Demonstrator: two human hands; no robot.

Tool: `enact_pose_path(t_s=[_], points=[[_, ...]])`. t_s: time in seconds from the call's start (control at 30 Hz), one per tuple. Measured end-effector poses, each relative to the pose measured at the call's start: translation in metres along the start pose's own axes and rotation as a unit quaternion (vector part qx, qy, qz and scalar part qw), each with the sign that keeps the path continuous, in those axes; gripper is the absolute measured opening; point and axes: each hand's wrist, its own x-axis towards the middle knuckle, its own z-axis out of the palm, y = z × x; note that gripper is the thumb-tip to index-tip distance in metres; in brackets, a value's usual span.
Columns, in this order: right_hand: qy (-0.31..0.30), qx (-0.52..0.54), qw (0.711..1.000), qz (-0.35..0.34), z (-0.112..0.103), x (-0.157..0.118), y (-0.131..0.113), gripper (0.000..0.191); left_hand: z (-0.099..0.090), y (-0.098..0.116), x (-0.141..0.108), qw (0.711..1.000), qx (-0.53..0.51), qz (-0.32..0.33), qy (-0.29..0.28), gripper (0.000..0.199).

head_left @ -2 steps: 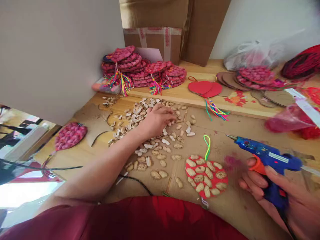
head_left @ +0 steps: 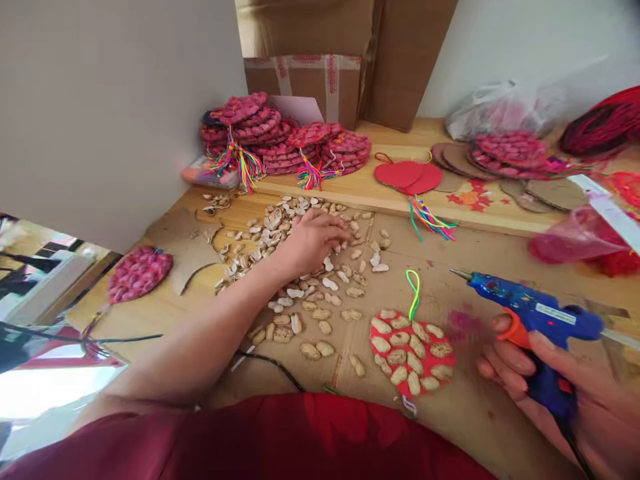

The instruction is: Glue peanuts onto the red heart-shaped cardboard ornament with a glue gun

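Observation:
My left hand (head_left: 316,241) rests palm down over the heap of peanut shells (head_left: 270,230), its fingers bent down among them; whether they pinch one is hidden. At the right my right hand (head_left: 530,370) is wrapped round a blue glue gun (head_left: 525,300) with an orange trigger, its nozzle pointing left above the cardboard. Between the hands and nearer to me lies a red disc (head_left: 408,341) covered with peanut shells, with a green and yellow loop at its top. Several loose shells (head_left: 320,313) are scattered left of the disc.
Stacks of pink decorated discs (head_left: 300,143) with coloured tassels stand at the back. Plain red discs (head_left: 410,177) lie beside them. One pink disc (head_left: 140,272) is at the left, near a cut cardboard scrap (head_left: 185,247). A black cable (head_left: 277,363) crosses the near edge.

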Motion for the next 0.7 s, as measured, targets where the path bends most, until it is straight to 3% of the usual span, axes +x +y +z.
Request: enact_pose_path(t_s=[0.13, 0.27, 0.43, 0.7], points=[[-0.027, 0.003, 0.999, 0.032, 0.003, 0.007, 0.006, 0.030, 0.000, -0.001, -0.002, 1.000, -0.018, 0.007, 0.011, 0.026], [-0.010, -0.002, 1.000, 0.020, 0.005, 0.003, 0.004, 0.030, -0.003, 0.001, -0.006, 1.000, -0.001, 0.004, 0.015, 0.029], [-0.009, -0.012, 1.000, 0.024, 0.007, 0.004, 0.004, 0.029, -0.005, -0.004, -0.007, 0.998, 0.000, -0.034, 0.060, 0.031], [0.013, -0.021, 1.000, 0.007, 0.012, 0.005, 0.003, 0.023, 0.002, -0.006, -0.006, 0.995, 0.051, -0.076, 0.028, 0.047]])
